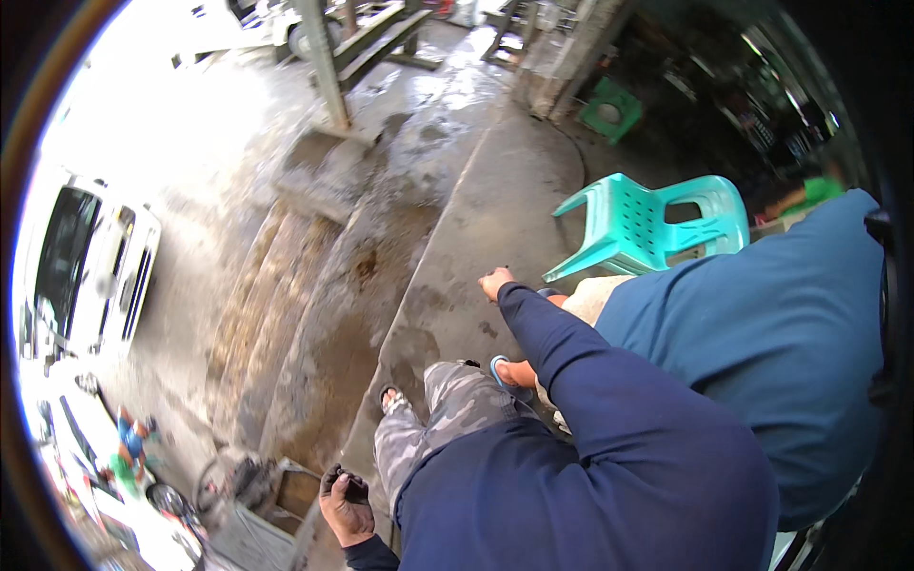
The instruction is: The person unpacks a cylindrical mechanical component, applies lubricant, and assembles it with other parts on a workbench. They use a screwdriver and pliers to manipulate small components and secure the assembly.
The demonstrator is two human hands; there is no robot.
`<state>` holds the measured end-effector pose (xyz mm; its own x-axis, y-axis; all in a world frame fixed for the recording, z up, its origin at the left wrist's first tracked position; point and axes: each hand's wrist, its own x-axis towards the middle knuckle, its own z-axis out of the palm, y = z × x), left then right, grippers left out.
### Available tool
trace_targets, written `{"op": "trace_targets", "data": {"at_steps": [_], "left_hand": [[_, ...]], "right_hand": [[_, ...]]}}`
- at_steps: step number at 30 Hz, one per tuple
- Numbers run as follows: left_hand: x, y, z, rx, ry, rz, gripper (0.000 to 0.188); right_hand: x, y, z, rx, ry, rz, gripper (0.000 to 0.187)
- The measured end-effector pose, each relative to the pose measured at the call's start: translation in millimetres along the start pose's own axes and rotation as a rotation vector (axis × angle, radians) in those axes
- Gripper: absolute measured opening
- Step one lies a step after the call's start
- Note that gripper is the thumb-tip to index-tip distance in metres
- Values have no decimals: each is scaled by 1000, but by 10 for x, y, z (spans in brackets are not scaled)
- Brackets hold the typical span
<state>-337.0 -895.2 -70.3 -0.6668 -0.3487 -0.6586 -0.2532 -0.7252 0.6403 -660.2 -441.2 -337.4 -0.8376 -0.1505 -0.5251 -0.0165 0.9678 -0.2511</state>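
My left hand (347, 509) is at the lower edge, palm partly turned up. Its fingers curl in toward the thumb and look blackened; whether anything sits in them I cannot make out. My right arm, in a navy sleeve, stretches forward over the concrete floor. The right hand (494, 283) at its end is loosely closed, and its inside is hidden. Neither hand touches any furniture. A turquoise plastic chair (628, 226) stands beyond my right hand, to its right. Below my body show camouflage trousers (466, 404) and a sandalled foot (390, 398).
A person in a blue shirt (752, 305) is close at my right. A step edge runs along the wet concrete (466, 205). A wooden post (324, 67), a bench (381, 43) and a green stool (610, 109) stand ahead. A white vehicle (90, 266) is at left, a metal box (252, 533) below.
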Motion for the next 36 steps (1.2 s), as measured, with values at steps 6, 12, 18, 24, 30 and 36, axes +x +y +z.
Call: {"op": "trace_targets", "data": {"at_steps": [6,12,18,24,30,36], "left_hand": [[1349,303,1692,233,-192,-92,27],[2606,-139,3988,385,-212,-139,29],[3427,-558,6606,609,-533,-67,23],[4246,-1554,9083,967,-833,-172,22],[4257,-3345,11935,1187,-1066,-345,21],[3098,-4919,13938,1373,-1767,-247,21]], "right_hand": [[445,1119,-415,-86,-190,184,23],[1274,2106,-769,240,-158,303,38],[1634,3054,-2264,781,218,549,42],[1746,4335,-2700,962,692,659,36],[1220,4988,-2121,997,256,1264,46],[795,5154,-2627,1444,613,1122,24]]}}
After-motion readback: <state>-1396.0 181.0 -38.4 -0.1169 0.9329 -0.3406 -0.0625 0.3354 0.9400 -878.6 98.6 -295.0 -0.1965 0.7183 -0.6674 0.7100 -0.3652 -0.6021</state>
